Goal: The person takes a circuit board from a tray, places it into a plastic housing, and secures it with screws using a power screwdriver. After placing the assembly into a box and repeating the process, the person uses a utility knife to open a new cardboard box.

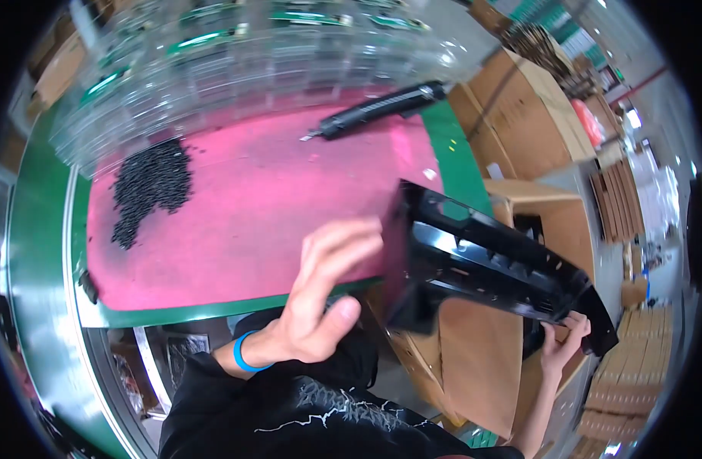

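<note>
The black plastic housing is right of the tabletop, above an open cardboard box. Your right hand pinches its near right end; your left hand, loosely open, grips nothing beside its left end. Far off lies a power screwdriver.

Black shirt worn; front marked by jagged white-and-grey lightning print. Left forearm partly covered by black sleeve; bright-blue band worn at wrist. Left hand, right hand left bare.
</note>
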Motion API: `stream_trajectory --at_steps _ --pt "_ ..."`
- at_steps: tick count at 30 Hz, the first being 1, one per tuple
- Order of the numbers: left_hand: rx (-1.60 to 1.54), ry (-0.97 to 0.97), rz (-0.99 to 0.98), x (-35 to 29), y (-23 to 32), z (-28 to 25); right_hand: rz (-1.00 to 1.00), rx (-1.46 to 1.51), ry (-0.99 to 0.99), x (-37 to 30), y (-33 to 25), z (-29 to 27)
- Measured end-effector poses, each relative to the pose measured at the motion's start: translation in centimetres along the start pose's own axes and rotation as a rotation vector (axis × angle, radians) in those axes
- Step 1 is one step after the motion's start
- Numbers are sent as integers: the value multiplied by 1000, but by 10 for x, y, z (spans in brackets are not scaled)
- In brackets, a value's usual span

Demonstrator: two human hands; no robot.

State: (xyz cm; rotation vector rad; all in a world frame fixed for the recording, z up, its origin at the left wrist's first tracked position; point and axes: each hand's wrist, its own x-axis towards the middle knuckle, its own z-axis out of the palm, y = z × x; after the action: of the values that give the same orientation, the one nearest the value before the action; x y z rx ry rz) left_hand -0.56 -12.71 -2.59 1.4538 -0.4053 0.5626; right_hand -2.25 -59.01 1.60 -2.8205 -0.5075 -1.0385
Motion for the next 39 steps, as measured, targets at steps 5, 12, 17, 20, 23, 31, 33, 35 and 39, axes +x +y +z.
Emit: stream_trajectory --at_steps 5,12,17,20,23,31,33,35,39 --pt "352 6 -31 1 13 -82 -382 128 -223 88 -68 64" --pt "615 -10 -51 -35 16 -140 -484 681 -305 260 -210 131" --pt "379 197 -191 -31 19 -137 -706 440 -194 364 -279 193" --pt "290 284 -230 -31 15 -137 -528 439 -420 382 -300 222" --pt "224 338 -193 -30 12 -136 -629 289 -280 390 -298 240" --pt "440 280 -230 -12 33 -131 -136 1429 104 311 -346 162" --pt "535 331 26 10 42 -129 -452 1556 -457 303 -296 156" --pt "398 269 -81 31 47 -125 -365 1718 -521 267 -316 143" --pt "135 43 -276 52 48 -140 -190 1874 -576 225 -317 132"
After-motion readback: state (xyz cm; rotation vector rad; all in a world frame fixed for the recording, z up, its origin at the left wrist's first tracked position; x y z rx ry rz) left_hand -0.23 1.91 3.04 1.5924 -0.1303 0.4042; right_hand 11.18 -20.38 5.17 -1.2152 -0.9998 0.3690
